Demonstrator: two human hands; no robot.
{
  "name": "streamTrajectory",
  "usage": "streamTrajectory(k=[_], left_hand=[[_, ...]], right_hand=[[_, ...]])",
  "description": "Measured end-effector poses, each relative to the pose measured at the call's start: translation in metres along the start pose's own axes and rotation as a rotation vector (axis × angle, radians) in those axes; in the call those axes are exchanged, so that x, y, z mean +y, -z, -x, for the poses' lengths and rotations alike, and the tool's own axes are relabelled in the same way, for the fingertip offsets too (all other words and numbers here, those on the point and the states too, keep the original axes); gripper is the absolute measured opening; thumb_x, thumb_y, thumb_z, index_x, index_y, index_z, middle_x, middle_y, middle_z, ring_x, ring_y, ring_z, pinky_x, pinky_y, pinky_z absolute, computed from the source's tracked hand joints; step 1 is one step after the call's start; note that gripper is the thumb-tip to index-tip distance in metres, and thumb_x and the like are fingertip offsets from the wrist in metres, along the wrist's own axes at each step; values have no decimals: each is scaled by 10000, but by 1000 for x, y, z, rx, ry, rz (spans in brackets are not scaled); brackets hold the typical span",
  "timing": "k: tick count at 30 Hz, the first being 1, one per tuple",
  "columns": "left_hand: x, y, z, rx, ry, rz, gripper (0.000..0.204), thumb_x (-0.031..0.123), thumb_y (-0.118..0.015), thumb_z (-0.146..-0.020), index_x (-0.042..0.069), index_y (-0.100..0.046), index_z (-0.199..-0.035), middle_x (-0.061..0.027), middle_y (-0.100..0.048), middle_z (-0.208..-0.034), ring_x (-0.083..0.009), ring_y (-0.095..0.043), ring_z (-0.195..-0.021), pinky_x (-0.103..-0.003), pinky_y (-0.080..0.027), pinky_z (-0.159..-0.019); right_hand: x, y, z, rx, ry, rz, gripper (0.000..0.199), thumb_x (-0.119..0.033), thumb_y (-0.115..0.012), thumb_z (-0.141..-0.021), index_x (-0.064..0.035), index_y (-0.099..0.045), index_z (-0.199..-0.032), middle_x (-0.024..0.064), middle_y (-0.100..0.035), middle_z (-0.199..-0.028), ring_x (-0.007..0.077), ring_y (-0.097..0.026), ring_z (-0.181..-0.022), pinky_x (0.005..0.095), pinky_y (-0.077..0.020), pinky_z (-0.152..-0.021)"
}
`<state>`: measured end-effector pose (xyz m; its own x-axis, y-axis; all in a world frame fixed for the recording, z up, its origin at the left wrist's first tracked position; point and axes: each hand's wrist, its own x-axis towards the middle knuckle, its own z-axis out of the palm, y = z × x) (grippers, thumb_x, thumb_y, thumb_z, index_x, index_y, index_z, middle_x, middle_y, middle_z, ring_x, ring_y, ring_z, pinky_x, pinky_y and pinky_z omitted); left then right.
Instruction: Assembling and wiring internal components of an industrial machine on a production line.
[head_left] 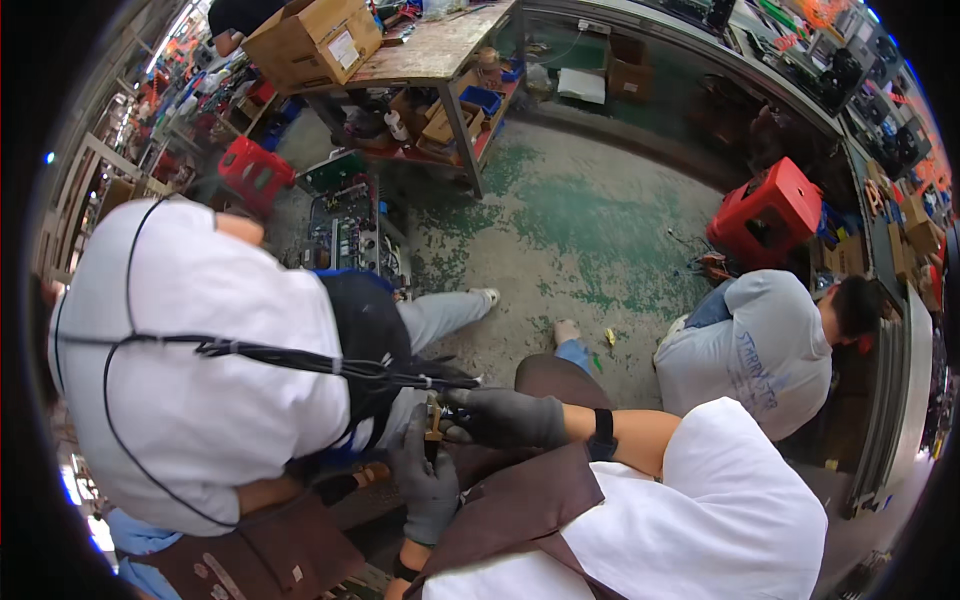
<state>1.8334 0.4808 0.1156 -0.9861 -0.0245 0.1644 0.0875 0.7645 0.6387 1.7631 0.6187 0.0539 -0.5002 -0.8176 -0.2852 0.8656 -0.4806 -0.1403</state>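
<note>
Both my hands wear grey gloves and meet low in the middle, close to my dark apron. My left hand [424,480] is closed around a small brass-coloured piece [433,424] with a dark lower part; its exact kind is hard to tell. From the right, my right hand [508,417] reaches in with its fingers closed against the same spot; what they pinch is hidden. A bundle of black cables [360,368] stretches from the left, tied along its length, and its tip ends just above my right fingers. Whether I touch it, I cannot tell.
A person in white [200,320] stands close on my left; another in grey [750,350] sits at right. Red stools [770,210] stand at both sides. An open electronics chassis [355,235] is on the floor. Beyond is a workbench [440,50] bearing a cardboard box [315,45].
</note>
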Motion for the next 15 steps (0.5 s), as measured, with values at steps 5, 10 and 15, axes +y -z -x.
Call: streamTrajectory(k=[5,10,15], left_hand=[[27,-42,-28,23,138,66,580,-8,-491,-705,54,-493,-1281,-187,-495,-1093,-331,-526,-975,-383,-435,-876],[65,-94,-77,69,12,9,571,12,-499,-713,70,-500,-1281,-183,-482,-1082,-323,-510,-986,-360,-443,-861],[112,-130,-115,84,136,47,575,7,-506,-710,80,-506,-1281,-191,-473,-1091,-325,-505,-996,-362,-443,-866]], right_hand=[[-63,34,5,-255,68,371,134,-104,-539,-903,-30,-526,-1013,19,-520,-867,112,-507,-823,298,-442,-753],[-149,34,47,-123,-6,117,177,-124,-551,-903,-28,-502,-1042,28,-529,-885,137,-514,-838,300,-437,-751],[-201,70,60,-184,579,1323,220,-166,-539,-919,-23,-499,-1082,29,-541,-998,136,-526,-912,285,-452,-793]])
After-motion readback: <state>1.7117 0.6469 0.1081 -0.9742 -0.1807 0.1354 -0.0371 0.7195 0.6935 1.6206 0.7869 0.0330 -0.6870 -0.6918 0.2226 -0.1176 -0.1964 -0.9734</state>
